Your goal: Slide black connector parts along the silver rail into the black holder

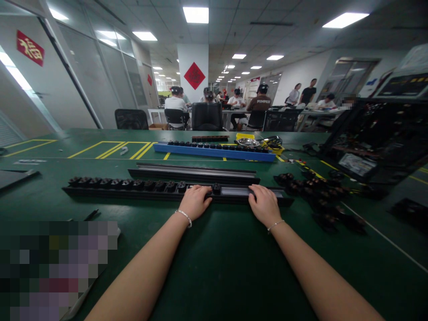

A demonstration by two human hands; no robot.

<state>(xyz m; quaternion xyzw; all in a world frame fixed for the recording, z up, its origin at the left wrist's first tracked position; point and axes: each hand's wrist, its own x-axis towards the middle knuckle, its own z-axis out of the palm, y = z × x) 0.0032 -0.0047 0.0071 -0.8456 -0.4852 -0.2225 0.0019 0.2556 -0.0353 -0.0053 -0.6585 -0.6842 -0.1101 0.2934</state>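
Observation:
A long black channel rail point(133, 195) lies crosswise in front of me. Several round black parts point(126, 184) sit in a row along its left stretch, and a single black part point(216, 188) stands apart near the middle. My left hand point(195, 201) is closed over the rail just left of that single part, its thumb on the near side. Farther right, my right hand point(265, 204) grips the rail near its right end, fingers over the far wall and thumb at the near one. The pale inner floor of the rail shows between my hands.
Behind it lies a second black rail point(194, 173). Beyond are a blue tray point(214, 152) with black parts, a metal dish point(248, 142) and a yellow bin point(245, 135). Loose black parts point(317, 191) heap up at right beside a dark rack point(364, 138). People sit at far tables.

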